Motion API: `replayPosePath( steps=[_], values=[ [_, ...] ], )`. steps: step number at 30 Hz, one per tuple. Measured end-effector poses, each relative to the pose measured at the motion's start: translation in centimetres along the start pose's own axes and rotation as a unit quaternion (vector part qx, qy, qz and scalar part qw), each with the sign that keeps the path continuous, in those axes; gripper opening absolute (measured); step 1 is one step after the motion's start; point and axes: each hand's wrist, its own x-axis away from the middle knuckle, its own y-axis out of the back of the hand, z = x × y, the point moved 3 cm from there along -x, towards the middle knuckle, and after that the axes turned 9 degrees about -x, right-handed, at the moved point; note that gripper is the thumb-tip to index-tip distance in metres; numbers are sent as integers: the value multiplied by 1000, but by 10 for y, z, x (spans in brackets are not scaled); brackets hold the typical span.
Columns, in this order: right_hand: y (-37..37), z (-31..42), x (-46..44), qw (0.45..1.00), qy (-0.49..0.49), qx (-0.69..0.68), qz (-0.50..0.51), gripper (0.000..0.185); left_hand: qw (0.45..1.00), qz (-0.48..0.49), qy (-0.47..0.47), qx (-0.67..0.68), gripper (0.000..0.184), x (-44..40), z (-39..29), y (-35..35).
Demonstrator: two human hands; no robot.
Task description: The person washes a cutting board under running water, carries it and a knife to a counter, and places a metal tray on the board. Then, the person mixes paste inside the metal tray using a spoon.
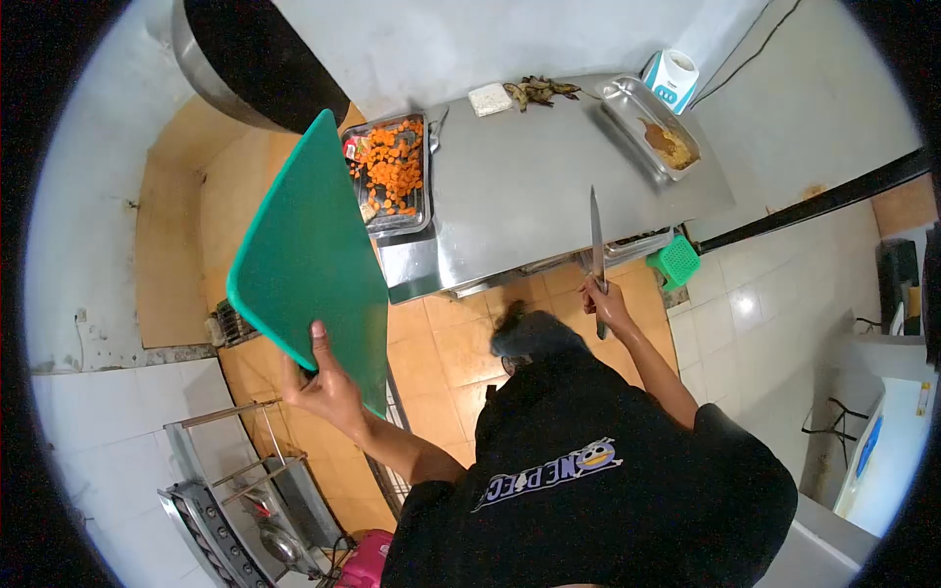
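Note:
My left hand [330, 390] grips a large green cutting board [314, 245] by its lower edge, with the thumb over the near face. The board is held up and tilted, to the left of the steel table [520, 167]. In my right hand [610, 302] is a long kitchen knife [597, 230], its blade pointing away over the table's front edge. Orange carrot pieces [397, 171] fill a metal tray [428, 196] on the table's left end, just beyond the board. A red-and-white item in that tray is partly covered.
At the table's back lie a white square block [490, 99] and dark, slender pieces [541, 91]. A steel pan [619, 103] with brown-yellow food and a white-blue scale [672, 76] stand at the right. Below hangs a green basket [676, 263]. A metal rack [240, 451] is lower left.

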Motion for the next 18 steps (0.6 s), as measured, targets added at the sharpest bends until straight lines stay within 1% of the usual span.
replayPosePath(
  steps=[2,3,4,6,7,8,10,11,13,14,15,16,18],
  values=[
    [8,19,1,1000,1,-20,-1,43,999,-19,50,-7,21,5,-28,5],
    [12,27,3,999,13,-30,-1,44,999,-37,26,-5,21,8,-44,7],
    [18,33,2,999,24,-38,0,46,999,-35,22,-3,21,11,-54,5],
    [39,29,-10,999,41,-19,1,46,992,-99,6,72,19,21,-69,4],
    [49,28,-19,998,59,3,6,46,990,-127,2,59,20,24,-66,0],
    [57,32,-28,998,61,1,12,46,990,-132,-1,57,20,29,-72,-15],
    [70,34,-41,998,19,-28,44,48,977,-124,113,134,43,42,-75,-51],
    [77,40,-46,998,18,-26,50,48,970,-105,131,173,31,48,-87,-78],
    [89,54,-58,999,8,-3,47,39,954,-73,180,230,31,61,-80,-140],
    [98,61,-66,999,6,7,42,34,948,-49,183,257,30,69,-65,-168],
    [107,64,-74,998,-3,2,58,38,941,-22,185,284,30,76,-51,-196],
    [119,66,-82,998,-2,-1,57,38,941,-20,183,284,30,84,-46,-218],
    [140,67,-95,996,-24,-14,84,39,926,-15,217,308,33,103,-50,-260]
  ],
)
